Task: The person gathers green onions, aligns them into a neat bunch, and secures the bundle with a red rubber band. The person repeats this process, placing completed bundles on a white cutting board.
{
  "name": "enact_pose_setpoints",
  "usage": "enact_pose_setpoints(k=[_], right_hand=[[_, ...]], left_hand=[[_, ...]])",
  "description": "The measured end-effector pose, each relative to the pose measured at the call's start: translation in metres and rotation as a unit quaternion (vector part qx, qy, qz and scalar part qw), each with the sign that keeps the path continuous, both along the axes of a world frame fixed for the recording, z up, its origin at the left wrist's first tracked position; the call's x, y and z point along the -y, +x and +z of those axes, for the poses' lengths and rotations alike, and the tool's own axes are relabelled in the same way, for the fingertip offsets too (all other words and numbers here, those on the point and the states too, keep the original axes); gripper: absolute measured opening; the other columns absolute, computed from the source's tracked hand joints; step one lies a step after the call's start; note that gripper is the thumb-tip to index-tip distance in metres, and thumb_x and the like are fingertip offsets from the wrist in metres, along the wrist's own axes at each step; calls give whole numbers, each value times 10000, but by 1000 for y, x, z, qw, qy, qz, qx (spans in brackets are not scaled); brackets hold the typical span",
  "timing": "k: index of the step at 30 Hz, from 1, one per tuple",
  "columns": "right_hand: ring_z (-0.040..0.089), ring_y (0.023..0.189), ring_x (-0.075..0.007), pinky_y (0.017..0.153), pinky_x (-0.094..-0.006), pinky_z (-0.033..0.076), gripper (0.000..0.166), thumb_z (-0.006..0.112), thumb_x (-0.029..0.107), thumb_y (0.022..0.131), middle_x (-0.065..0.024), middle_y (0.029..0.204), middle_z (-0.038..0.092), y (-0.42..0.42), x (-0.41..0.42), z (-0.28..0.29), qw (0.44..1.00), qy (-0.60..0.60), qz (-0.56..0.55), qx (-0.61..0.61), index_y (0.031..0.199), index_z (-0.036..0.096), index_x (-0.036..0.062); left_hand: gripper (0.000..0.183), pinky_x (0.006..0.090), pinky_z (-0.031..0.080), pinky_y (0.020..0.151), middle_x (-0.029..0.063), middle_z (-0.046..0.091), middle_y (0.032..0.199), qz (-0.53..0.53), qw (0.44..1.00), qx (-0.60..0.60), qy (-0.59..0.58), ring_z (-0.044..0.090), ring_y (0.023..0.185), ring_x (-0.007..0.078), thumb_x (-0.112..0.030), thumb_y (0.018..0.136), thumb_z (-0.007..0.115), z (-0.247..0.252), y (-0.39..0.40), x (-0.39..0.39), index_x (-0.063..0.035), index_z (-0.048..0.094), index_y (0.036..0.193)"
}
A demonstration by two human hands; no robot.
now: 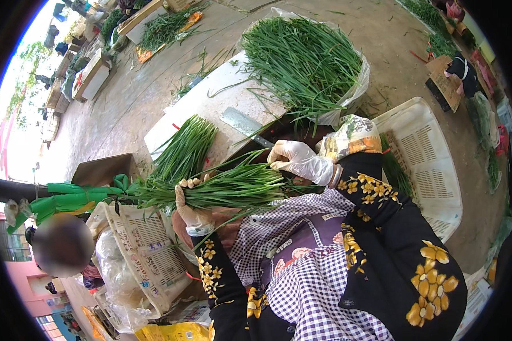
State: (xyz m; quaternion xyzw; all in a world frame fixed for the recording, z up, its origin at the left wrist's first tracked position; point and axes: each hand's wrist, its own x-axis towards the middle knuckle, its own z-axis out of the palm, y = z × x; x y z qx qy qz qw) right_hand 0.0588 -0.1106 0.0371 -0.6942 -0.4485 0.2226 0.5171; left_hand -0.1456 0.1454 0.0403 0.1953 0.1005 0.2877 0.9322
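My left hand [193,209], in a thin pale glove, is closed around a loose bunch of green garlic chives [239,185] held over my lap. My right hand [301,161], in a white glove, has its fingers curled at the pale stem ends of that bunch; whether they pinch any stems cannot be told. Just beyond it lies a cleaver [241,122] on a white board [222,89], its dark handle close to my right knuckles. A neat bundle of chives [187,145] rests on the board's near left part.
A large heap of chives [301,64] in clear plastic stands beyond the board. To the right is a white plastic crate [429,157] with some greens inside. Another crate [149,251], holding plastic bags, sits at left near a person [62,245]. Green plastic wrap [68,198] covers a bar.
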Motion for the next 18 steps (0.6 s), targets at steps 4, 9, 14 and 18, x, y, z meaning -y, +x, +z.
enact_pose_setpoints(k=[4,9,14,18], right_hand=[[615,745,-226,664,-320,500,101,686,59,827,-82,863,594,-4,-5,1,992,-1,-2,125,895,614,40],[617,799,-303,686,-371,505,117,652,120,822,-92,821,588,-10,-6,-3,985,-17,-22,170,891,570,75],[610,765,-300,666,-373,504,110,642,113,831,-101,787,571,-10,-6,-9,972,18,-23,235,870,545,77],[603,703,-267,627,-361,503,89,604,126,852,-93,752,550,-6,-6,-1,937,28,-76,339,856,526,85]], left_hand=[[207,533,393,1063,102,596,940,-44,998,27,-46,592,977,249,-245,1021,507,-13,-7,-12,-47,558,994],[240,520,438,1013,94,585,928,-44,997,-14,-61,601,961,247,-279,1022,491,-17,-9,-13,-52,566,994],[230,512,451,996,96,590,934,-44,998,-23,-50,608,966,245,-265,1016,498,-24,-11,-17,-51,581,997],[194,463,477,938,96,647,954,-22,999,-10,-45,626,988,234,-206,1000,515,-26,-18,-23,-34,603,1016]])
